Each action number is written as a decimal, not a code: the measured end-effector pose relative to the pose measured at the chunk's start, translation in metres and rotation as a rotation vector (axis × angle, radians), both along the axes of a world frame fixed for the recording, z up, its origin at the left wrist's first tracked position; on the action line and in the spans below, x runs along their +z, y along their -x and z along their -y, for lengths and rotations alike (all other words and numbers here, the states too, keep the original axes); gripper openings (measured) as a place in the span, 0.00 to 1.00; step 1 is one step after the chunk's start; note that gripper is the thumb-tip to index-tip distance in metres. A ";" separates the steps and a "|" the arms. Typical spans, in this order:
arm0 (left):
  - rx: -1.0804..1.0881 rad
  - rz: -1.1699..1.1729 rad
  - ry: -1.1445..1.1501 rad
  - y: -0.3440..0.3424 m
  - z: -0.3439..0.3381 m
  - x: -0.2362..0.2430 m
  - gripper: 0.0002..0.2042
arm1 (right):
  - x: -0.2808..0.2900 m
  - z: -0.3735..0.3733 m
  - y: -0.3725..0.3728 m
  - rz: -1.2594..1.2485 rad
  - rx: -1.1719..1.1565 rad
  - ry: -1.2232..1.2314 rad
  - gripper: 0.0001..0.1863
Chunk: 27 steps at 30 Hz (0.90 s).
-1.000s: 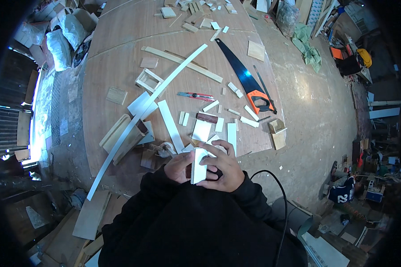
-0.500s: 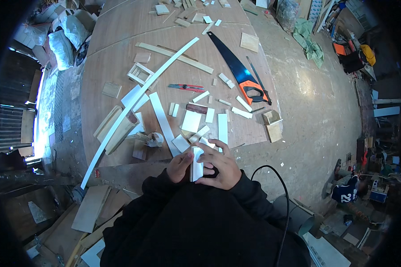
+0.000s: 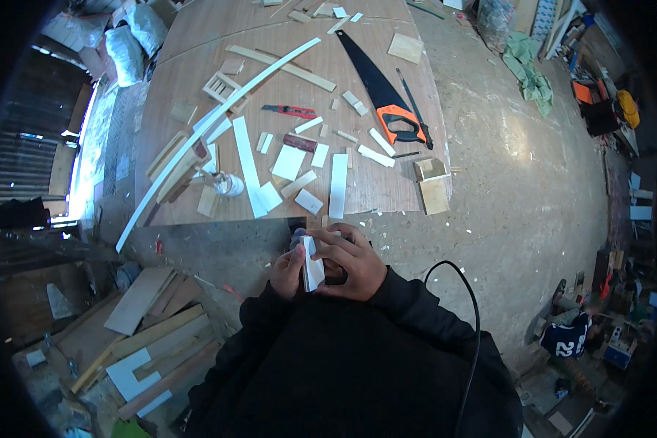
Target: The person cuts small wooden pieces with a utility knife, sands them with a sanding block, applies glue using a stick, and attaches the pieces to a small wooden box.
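Just off the table's near edge, both of my hands hold a small wooden piece [image 3: 312,271] with a white face, standing on edge in front of my chest. My left hand [image 3: 287,274] pinches its left side with the thumb along it. My right hand [image 3: 354,261] is curled round the other side, fingers over the top; the piece's underside is hidden. Nearest on the table [image 3: 387,203] lie a small white-faced block [image 3: 309,201], a white-faced strip [image 3: 338,185] and a square piece [image 3: 269,196].
A handsaw [image 3: 376,87] with an orange handle and a red utility knife [image 3: 290,111] lie farther back. A long thin strip [image 3: 219,139] overhangs the left edge. A small open wooden box [image 3: 433,186] sits at the right corner. Boards [image 3: 142,299] are piled lower left; a black cable [image 3: 469,292] loops at my right.
My view has shifted back from the table, so the table's things sit higher in the picture. My hands, still gripping the wooden piece, are now clear of the table's near edge.
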<state>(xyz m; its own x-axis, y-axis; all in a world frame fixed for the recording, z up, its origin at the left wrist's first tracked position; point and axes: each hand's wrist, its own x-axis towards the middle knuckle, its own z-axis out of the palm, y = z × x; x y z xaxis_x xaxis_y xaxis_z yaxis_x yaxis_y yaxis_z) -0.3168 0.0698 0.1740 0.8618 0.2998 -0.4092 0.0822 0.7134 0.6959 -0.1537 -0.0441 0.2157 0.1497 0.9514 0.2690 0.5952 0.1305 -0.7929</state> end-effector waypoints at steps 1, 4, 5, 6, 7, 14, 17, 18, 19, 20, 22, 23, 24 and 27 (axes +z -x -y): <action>0.010 -0.004 -0.001 0.001 0.008 0.003 0.29 | 0.000 0.007 0.001 -0.004 0.010 -0.001 0.31; 0.024 -0.002 -0.084 -0.003 0.026 0.013 0.31 | -0.001 0.020 -0.005 0.012 0.046 -0.030 0.32; 0.036 0.026 0.003 -0.004 0.029 0.013 0.30 | -0.002 0.024 -0.007 0.013 0.046 -0.027 0.32; 0.046 0.052 0.091 -0.004 0.033 0.014 0.30 | -0.003 0.027 -0.007 0.011 0.044 -0.022 0.32; 0.058 0.054 0.087 -0.007 0.035 0.014 0.30 | -0.003 0.029 -0.010 0.012 0.057 -0.026 0.32; 0.124 -0.080 0.165 0.002 0.030 0.024 0.32 | -0.005 0.024 -0.021 -0.080 0.035 -0.051 0.32; 0.212 -0.202 0.087 0.013 0.022 0.033 0.32 | -0.007 0.018 -0.026 -0.107 0.057 -0.056 0.33; 0.220 -0.224 0.060 0.017 0.018 0.036 0.32 | -0.008 0.014 -0.027 -0.125 0.065 -0.054 0.34; 0.243 -0.208 0.058 0.021 0.014 0.036 0.30 | -0.011 0.011 -0.026 -0.199 0.051 -0.034 0.34; 0.263 -0.207 0.059 0.024 0.010 0.037 0.30 | -0.013 0.008 -0.023 -0.199 0.071 -0.033 0.34; 0.233 -0.172 -0.015 0.032 0.008 0.036 0.29 | -0.010 0.000 -0.015 -0.306 0.038 0.029 0.33; 0.254 -0.173 -0.014 0.033 0.005 0.037 0.29 | -0.008 -0.006 -0.017 -0.240 0.067 0.032 0.32; 0.229 -0.100 -0.047 0.035 0.003 0.037 0.28 | -0.001 -0.012 -0.014 -0.240 0.079 0.036 0.32; 0.193 0.023 -0.068 0.038 -0.008 0.036 0.26 | 0.012 -0.030 -0.006 -0.161 0.136 0.036 0.32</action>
